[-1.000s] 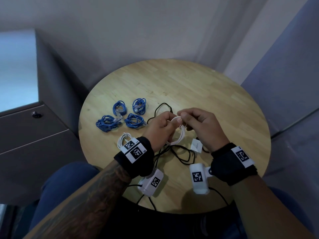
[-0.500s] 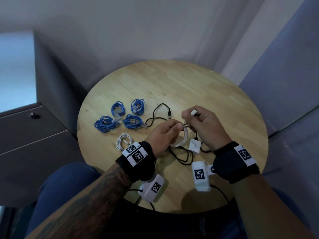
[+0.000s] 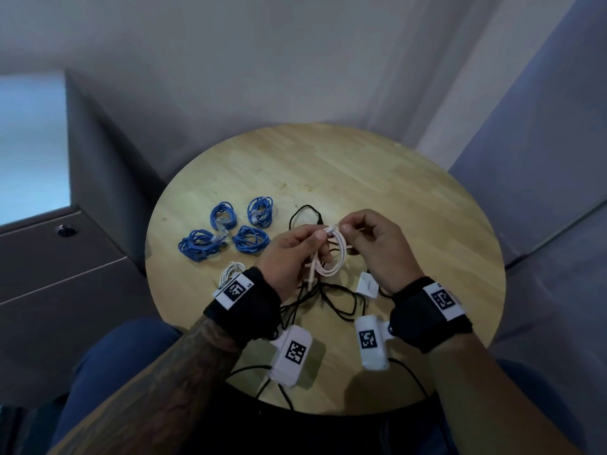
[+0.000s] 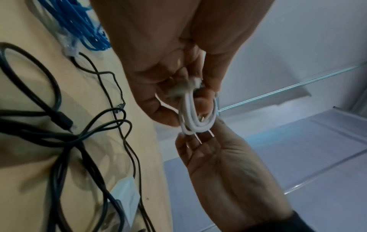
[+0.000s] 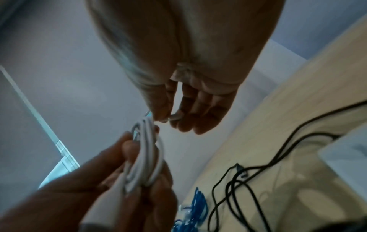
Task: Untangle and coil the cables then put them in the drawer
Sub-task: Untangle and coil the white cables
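1. A round wooden counter (image 3: 377, 178) is seen from above, with both hands raised over its near half.
2. The white cable (image 3: 330, 262) is held above the counter as a small coil of several loops, between the two hands and clear of the surface.
3. The left hand (image 3: 289, 254) is closed on the coil: the loops are gripped between the thumb and the curled fingers (image 5: 137, 150), as the right wrist view shows.
4. The right hand (image 3: 377, 247) is closed in a pinch: the loose end of the white cable is pinched at the top of the coil by the thumb and forefinger, while the remaining fingers (image 5: 200, 119) are loosely extended.
5. Four blue cables (image 3: 230, 231) are laid as separate coiled bundles on the left part of the counter, close together and well apart from the hands.
6. A second white coil (image 3: 231, 272) lies on the counter just beside the left wrist, partly hidden by the wristband.
7. A tangle of black cables (image 3: 328, 298) is spread on the counter beneath and between the hands; one black loop extends beyond the fingers toward the far side.
8. A small white adapter (image 3: 368, 284) rests on the counter under the right hand, beside the black cables.
9. A grey cabinet (image 3: 49, 290) with a lock stands to the left of the counter; whether a drawer is open cannot be told.
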